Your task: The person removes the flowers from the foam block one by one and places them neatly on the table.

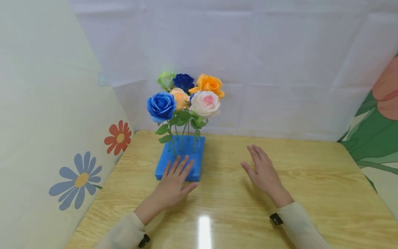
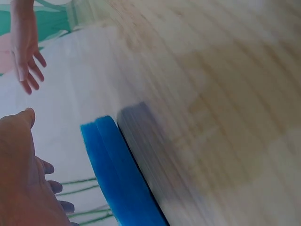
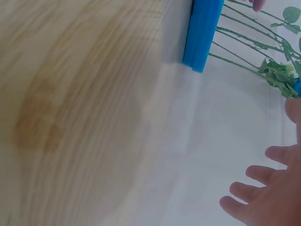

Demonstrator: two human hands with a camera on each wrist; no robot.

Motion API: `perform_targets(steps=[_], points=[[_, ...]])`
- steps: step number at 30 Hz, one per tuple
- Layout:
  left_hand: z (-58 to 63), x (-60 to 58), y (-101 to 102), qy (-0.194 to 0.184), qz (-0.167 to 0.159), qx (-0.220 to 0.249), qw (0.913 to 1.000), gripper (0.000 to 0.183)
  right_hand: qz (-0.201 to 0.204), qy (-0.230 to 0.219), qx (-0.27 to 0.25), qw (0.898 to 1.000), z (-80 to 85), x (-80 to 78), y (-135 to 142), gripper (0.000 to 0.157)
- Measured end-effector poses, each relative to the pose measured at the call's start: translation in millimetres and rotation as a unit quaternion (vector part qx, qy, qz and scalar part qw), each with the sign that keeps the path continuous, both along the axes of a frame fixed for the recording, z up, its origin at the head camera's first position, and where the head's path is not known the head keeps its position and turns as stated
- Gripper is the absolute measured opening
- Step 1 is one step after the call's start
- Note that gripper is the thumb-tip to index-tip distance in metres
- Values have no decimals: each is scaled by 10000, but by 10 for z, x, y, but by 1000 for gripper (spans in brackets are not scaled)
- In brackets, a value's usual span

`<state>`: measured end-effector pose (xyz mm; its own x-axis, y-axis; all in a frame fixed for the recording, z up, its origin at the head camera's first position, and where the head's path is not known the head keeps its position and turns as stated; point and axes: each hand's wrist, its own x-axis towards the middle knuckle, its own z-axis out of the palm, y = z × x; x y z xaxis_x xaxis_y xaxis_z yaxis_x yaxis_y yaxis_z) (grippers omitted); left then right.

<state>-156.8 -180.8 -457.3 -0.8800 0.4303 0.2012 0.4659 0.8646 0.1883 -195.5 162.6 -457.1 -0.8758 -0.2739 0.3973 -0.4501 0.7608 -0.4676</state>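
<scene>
Light wood grain is running across the desk, and a white cloth is hanging behind it. The left hand is fanning its straight fingers over the near part of a blue block; it seems to be hovering just above, though contact is hard to judge from these angles. The right hand is hanging over the desk to the block's right, well apart from it, fingers extended and thumb standing off from them. Neither is holding anything.

The block is lying flat on the desk, left of centre, and is keeping several green stems upright. On them a bright blue rose is leaning out at the front left, a white-and-pink rose is showing at the front right, and a peach rose is sitting between them. Behind, a pale green rose, a dark blue rose and an orange rose are forming the back row.

Black bands are showing at both cream sleeves. At the left, a printed wall is carrying a red flower and a blue-grey flower; at the right, printed green leaves are rising beside the cloth.
</scene>
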Motion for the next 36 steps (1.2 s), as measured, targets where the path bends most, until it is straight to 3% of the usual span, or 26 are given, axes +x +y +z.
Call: perform_targets(steps=[10,17,36], points=[[-31,1,-286,-23,322,46,9995,78,58,-521,-512,9973,28,-32,-162,66],[-60,-12,-409,-63,534,129,9985,77,174,-587,-737,9954,25,-53,-256,63],[-104,-152,-643,-728,1194,80,9901,85,461,-726,-1255,9884,29,-98,-576,59]])
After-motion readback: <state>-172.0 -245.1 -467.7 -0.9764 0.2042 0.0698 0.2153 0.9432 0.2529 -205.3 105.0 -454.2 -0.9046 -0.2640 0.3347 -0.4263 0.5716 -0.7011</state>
